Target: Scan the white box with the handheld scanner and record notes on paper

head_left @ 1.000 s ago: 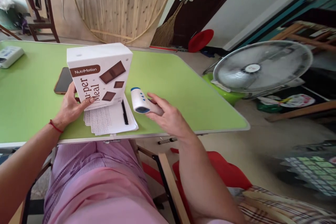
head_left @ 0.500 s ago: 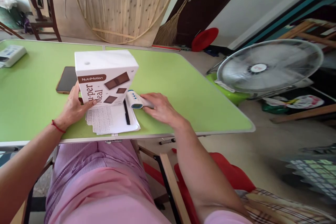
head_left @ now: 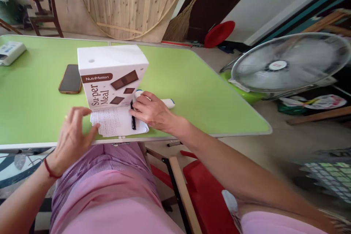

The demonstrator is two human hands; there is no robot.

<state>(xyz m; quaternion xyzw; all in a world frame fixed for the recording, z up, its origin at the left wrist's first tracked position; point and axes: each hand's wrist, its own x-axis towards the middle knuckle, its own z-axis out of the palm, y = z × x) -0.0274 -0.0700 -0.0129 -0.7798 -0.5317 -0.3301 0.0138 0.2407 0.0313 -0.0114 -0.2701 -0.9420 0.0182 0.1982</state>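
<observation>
A white NutriMotion box [head_left: 111,76] stands upright on the table at the back edge of some handwritten papers [head_left: 112,122]. My left hand [head_left: 74,135] is off the box, fingers apart and slightly blurred, near the papers' left edge. My right hand [head_left: 153,113] is over the papers' right side, its fingertips closed on a black pen [head_left: 133,120] that lies there. Behind that hand lies a white handheld infrared thermometer [head_left: 168,103], partly covered by the hand.
A dark phone [head_left: 70,78] lies left of the box on the green table [head_left: 175,73]. At the far left sits a white device [head_left: 11,52]. A large fan [head_left: 276,65] stands beyond the table's right end, and a red chair [head_left: 208,190] is below on the right.
My left hand has let go of the box and drawn back toward me. My right hand has left the thermometer on the table and moved left to the pen.
</observation>
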